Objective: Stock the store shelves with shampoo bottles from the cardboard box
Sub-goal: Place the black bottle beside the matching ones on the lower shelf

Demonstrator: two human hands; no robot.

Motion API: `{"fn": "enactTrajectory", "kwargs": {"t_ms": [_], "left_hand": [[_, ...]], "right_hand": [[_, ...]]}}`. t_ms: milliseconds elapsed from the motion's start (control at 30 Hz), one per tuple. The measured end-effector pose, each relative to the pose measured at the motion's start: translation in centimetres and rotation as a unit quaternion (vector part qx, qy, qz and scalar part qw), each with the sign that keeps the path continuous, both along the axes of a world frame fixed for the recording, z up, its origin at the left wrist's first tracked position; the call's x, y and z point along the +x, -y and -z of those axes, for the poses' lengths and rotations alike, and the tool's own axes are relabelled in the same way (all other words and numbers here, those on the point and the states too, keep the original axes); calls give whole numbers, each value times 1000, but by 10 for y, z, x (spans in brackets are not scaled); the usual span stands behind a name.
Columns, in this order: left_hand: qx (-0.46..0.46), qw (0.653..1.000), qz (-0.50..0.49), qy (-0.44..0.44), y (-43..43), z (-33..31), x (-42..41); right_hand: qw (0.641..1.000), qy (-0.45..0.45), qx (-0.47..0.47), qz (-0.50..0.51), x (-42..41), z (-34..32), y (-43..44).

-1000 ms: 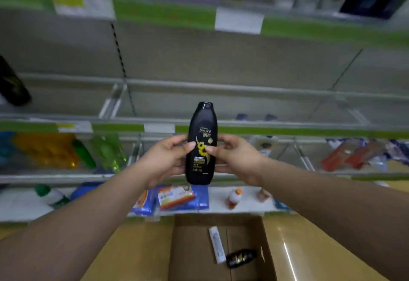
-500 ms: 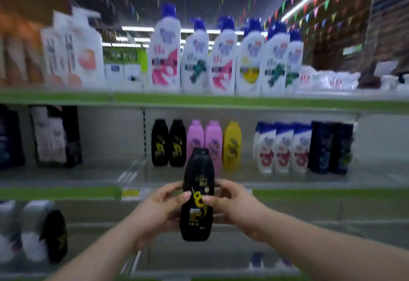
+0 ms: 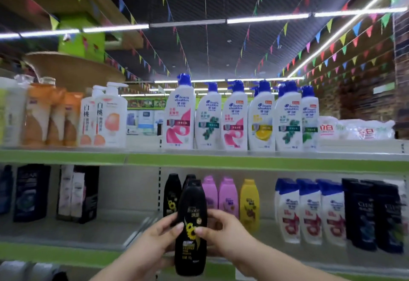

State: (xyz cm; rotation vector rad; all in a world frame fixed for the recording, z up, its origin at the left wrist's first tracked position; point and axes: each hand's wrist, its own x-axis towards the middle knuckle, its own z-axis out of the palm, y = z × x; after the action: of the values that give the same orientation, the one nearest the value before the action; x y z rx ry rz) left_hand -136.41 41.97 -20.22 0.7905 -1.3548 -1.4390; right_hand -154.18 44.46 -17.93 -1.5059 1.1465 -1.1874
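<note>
Black shampoo bottle (image 3: 191, 227) is pinched upright low-center by left hand (image 3: 159, 236) and right hand (image 3: 223, 234), fingertips curled round it.

The black shampoo bottle (image 3: 191, 225) rises level with a higher shelf (image 3: 99, 229). It now overlaps the matching black bottles (image 3: 171, 194) standing there.

Upright black shampoo bottle (image 3: 192, 218) with yellow sunflower label, lower centre of frame, gripped at mid-body by left hand (image 3: 158, 237) and right hand (image 3: 224, 234), just before matching black bottles (image 3: 172, 194) on the middle shelf (image 3: 66, 233).
</note>
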Motion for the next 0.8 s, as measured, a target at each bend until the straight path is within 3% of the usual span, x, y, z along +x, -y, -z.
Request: {"fn": "enactTrajectory", "kwargs": {"t_ms": [233,467,600,800], "left_hand": [[-21,999,3,25,54,-6,29],[-48,993,85,60,108,-9,72],[-61,990,80,96,135,6,74],[-68,987,62,133,164,20,65]], "right_hand": [[999,21,-19,39,38,-3,41],[997,5,-43,69,77,11,85],[989,-46,-58,127,87,29,112],[984,-24,-44,174,86,53,142]]}}
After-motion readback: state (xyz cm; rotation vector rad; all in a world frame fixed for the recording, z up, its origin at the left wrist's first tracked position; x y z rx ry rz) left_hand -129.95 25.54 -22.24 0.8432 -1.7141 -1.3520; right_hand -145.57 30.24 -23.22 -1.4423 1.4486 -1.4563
